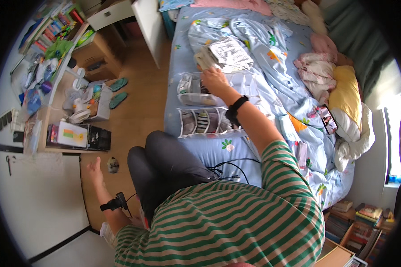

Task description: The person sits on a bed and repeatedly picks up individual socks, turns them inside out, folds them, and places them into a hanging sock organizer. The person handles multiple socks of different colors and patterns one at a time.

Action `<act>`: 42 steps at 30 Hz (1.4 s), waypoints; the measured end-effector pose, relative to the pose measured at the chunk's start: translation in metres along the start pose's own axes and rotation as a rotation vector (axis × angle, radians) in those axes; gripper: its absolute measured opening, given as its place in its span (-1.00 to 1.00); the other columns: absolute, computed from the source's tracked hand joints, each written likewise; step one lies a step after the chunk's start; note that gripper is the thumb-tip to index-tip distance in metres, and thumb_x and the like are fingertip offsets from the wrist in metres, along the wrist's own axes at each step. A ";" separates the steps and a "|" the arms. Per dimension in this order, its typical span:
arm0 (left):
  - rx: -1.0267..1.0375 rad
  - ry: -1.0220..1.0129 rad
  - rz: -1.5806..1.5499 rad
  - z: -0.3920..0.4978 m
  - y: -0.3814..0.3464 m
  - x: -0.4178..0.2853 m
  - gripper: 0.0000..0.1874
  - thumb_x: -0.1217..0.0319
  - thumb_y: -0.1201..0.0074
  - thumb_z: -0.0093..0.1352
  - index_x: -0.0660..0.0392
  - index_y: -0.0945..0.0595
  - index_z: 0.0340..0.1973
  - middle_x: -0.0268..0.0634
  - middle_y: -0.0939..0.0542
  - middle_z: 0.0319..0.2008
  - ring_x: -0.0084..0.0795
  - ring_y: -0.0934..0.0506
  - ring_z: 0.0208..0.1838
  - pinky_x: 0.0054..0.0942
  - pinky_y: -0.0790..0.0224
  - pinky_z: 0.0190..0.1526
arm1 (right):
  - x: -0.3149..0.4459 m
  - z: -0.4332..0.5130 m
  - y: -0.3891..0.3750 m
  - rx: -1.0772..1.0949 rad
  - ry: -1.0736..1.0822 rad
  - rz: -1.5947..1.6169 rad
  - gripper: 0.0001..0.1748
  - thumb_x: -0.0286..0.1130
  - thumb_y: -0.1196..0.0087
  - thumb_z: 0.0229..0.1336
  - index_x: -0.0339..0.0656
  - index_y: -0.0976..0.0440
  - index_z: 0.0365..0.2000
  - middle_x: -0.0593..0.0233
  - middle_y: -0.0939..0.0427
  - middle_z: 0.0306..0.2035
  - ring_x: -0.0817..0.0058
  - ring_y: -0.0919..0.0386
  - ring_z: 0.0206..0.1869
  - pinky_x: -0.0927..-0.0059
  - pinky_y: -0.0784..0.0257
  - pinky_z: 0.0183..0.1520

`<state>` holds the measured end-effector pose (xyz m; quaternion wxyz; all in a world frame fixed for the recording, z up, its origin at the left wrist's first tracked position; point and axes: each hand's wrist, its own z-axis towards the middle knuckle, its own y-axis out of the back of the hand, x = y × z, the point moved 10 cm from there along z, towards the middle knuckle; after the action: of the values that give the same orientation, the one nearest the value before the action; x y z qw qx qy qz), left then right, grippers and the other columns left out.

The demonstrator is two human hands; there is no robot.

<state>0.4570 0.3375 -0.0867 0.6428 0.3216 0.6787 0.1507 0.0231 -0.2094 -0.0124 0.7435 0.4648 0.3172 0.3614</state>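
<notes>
My right hand [215, 81] reaches over a white-trimmed clear compartment organizer [200, 99] on the bed. Its fingertips are at the near edge of a pile of folded light-coloured clothes [229, 53], the top one with dark print. Whether the fingers grip anything is hidden. Closer to me lies a second compartment organizer [204, 134], with rolled grey socks [188, 122] and a striped pair [202, 122] in its sections. Dark items sit in the far organizer too, partly behind my hand. My left hand [95, 171] hangs out to the side above the floor, fingers apart and holding nothing.
A rumpled blue quilt [270, 63] covers much of the bed. A phone [327, 120] lies at right by a yellow pillow [346, 93]. Black cables [234, 163] lie beside my hip. Green slippers [118, 100] and a cluttered desk [61, 78] are at left.
</notes>
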 end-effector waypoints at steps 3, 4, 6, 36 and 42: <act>0.196 -0.181 -0.079 -0.016 -0.046 -0.048 -0.18 0.12 -0.37 0.33 0.30 -0.33 0.33 0.02 -0.49 0.21 -0.22 -0.41 0.33 -0.27 -0.25 0.28 | 0.009 0.001 0.004 0.306 -0.045 -0.178 -0.75 -0.30 -0.09 0.14 -0.07 -0.71 -0.25 0.38 -0.53 0.12 0.34 -0.40 0.13 0.22 -0.28 0.19; 0.190 -0.232 -0.187 -0.024 -0.054 -0.064 -0.23 0.19 -0.38 0.33 0.32 -0.35 0.29 0.03 -0.47 0.21 -0.25 -0.42 0.30 -0.31 -0.26 0.27 | 0.011 0.000 0.036 0.166 -0.073 -0.164 -0.78 -0.31 -0.10 0.09 -0.03 -0.71 -0.30 0.35 -0.51 0.15 0.34 -0.39 0.12 0.21 -0.28 0.18; 0.215 -0.261 -0.203 -0.034 -0.068 -0.092 -0.29 0.27 -0.34 0.37 0.37 -0.35 0.29 0.09 -0.40 0.28 -0.17 -0.43 0.32 -0.29 -0.27 0.31 | 0.007 -0.021 0.115 -0.210 -0.192 0.017 -0.89 -0.25 -0.11 0.06 0.00 -0.55 -0.44 0.37 -0.52 -0.24 0.35 -0.41 -0.05 0.29 -0.30 0.07; 1.718 -0.482 -0.088 -0.431 -0.257 -0.309 -0.63 0.35 -0.06 0.54 0.20 -0.34 0.16 -0.30 -0.57 -0.43 -0.60 -0.49 -0.52 -0.60 -0.36 -0.46 | -0.046 -0.253 0.194 0.182 -0.716 1.468 -0.63 -0.44 -0.38 0.14 -0.26 -0.51 -0.07 0.44 -0.60 -0.21 0.67 -0.54 -0.18 0.57 -0.48 -0.10; 1.153 -0.689 -0.071 -0.323 -0.255 -0.309 -0.66 0.41 -0.17 0.47 0.21 -0.39 0.04 -0.30 -0.59 -0.46 -0.57 -0.52 -0.46 -0.54 -0.39 -0.36 | -0.149 -0.282 0.115 0.729 -0.579 1.144 -0.60 -0.53 -0.27 0.02 -0.30 -0.58 -0.05 0.21 -0.69 -0.17 0.48 -0.62 -0.09 0.40 -0.52 0.01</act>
<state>0.0716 0.0201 0.0366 0.5527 0.6206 0.4167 -0.3685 -0.3125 -0.1675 0.0106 0.2911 0.8519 -0.0836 0.4272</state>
